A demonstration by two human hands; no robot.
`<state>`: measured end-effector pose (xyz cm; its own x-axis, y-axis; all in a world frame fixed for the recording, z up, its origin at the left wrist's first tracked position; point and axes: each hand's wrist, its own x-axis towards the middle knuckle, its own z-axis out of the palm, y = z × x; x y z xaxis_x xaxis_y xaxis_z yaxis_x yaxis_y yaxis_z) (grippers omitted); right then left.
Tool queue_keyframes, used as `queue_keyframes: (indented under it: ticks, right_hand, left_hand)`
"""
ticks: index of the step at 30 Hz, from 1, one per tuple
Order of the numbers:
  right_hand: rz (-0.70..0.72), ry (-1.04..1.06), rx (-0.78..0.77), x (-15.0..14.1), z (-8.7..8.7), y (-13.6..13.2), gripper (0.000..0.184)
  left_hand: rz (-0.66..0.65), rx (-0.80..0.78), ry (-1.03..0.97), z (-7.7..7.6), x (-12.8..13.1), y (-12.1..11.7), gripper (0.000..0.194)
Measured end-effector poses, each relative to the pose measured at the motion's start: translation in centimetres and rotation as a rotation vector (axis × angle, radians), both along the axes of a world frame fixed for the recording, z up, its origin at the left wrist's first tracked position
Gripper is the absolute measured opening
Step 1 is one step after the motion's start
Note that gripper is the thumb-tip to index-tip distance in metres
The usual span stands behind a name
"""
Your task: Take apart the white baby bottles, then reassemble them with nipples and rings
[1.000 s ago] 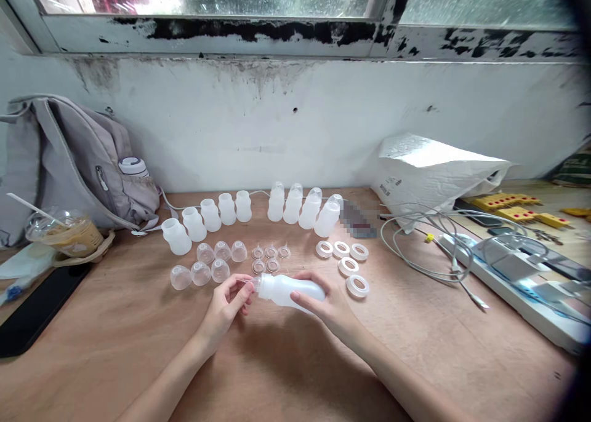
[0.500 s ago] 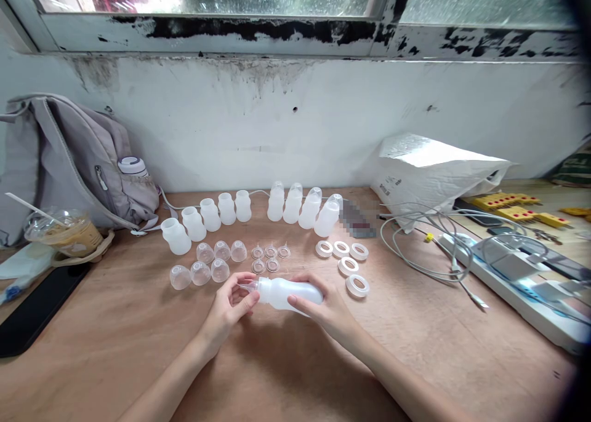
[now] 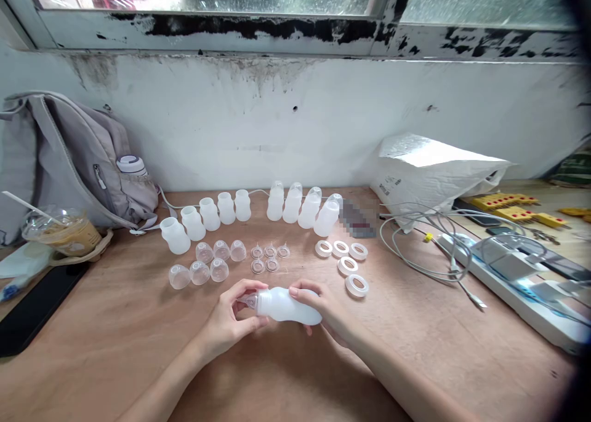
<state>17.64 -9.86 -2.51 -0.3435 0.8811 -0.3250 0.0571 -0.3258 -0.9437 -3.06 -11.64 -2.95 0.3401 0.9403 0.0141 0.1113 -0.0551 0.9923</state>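
A milky baby bottle (image 3: 287, 306) lies sideways between my hands, just above the table. Its clear teat (image 3: 248, 301) points left. My left hand (image 3: 226, 318) curls round the neck end, thumb below and fingers above. My right hand (image 3: 331, 314) grips the bottle's base end, thumb on top. Beyond them lie several clear teats (image 3: 271, 264). To their left sit several clear domed caps (image 3: 200, 273). White collar rings (image 3: 348, 266) are spread at the right. Open bottle bodies (image 3: 210, 214) form a row behind, beside several capped bottles (image 3: 309, 208).
At the left are a backpack (image 3: 69, 157), an iced drink cup (image 3: 64, 232) and a black phone (image 3: 41, 311). The right side holds looped cables (image 3: 415, 259), a power strip (image 3: 517, 293) and a white bag (image 3: 429, 170). A wall stands behind the table.
My left fingers have shifted from pinching the teat to spanning the bottle's neck. The bottle has dropped slightly toward me, and my right hand's hold has turned a little.
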Motion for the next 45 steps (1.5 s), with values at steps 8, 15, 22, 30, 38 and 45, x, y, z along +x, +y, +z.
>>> queue_keyframes:
  ticks: [8, 15, 22, 30, 38, 45]
  right_hand:
    - [-0.054, 0.009, 0.045, -0.12, 0.10, 0.05, 0.031]
    - [-0.059, -0.043, 0.077, 0.10, 0.43, 0.21, 0.032]
    - [-0.055, -0.074, 0.094, 0.00, -0.04, 0.19, 0.030]
    - [-0.051, -0.064, 0.118, 0.04, 0.41, 0.08, 0.028]
    - [-0.038, -0.105, 0.145, 0.02, 0.39, 0.05, 0.030]
    - [-0.047, -0.086, 0.115, 0.04, 0.20, 0.17, 0.027]
  left_hand:
    - [0.109, -0.137, -0.024, 0.05, 0.40, 0.38, 0.039]
    - [0.049, -0.100, -0.056, 0.36, 0.13, 0.29, 0.037]
    - [0.055, -0.220, -0.023, 0.16, 0.53, 0.41, 0.040]
    - [0.041, -0.137, -0.072, 0.10, 0.38, 0.32, 0.041]
    - [0.035, -0.118, -0.050, -0.06, 0.29, 0.23, 0.037]
    - [0.036, -0.105, -0.035, -0.38, 0.45, 0.16, 0.039]
